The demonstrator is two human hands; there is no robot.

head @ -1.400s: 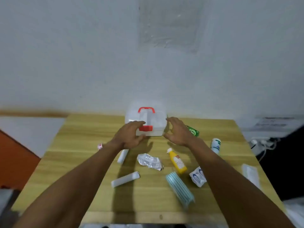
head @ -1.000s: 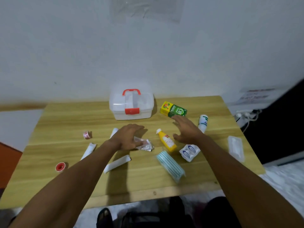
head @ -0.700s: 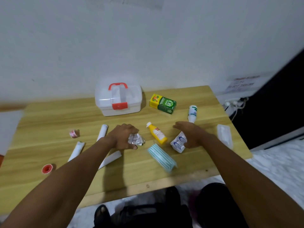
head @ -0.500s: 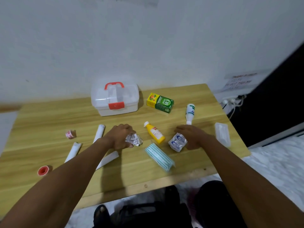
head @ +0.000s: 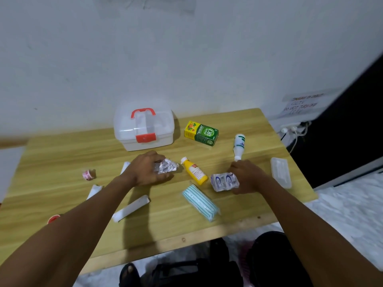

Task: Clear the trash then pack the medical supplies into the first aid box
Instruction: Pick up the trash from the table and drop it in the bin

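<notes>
My left hand (head: 146, 169) is closed around a crumpled silver foil wrapper (head: 166, 166) at the table's middle. My right hand (head: 247, 176) grips a crumpled white-and-blue wrapper (head: 224, 181) just right of it. The white first aid box (head: 144, 129) with a red handle and red latch stands closed at the back. Between my hands lies a yellow bottle (head: 194, 172). A pack of striped masks (head: 200, 202) lies nearer the front edge.
On the wooden table (head: 186, 222): a green-yellow carton (head: 202, 133), a white bottle (head: 239, 146), a clear plastic case (head: 280, 171) at the right edge, white rolls (head: 131, 208) and small tape rolls (head: 88, 174) to the left. Wall behind; dark bag below the front edge.
Both hands came back from the box. The left closed on the foil wrapper, the right on the white-and-blue wrapper. The view tilted down and right.
</notes>
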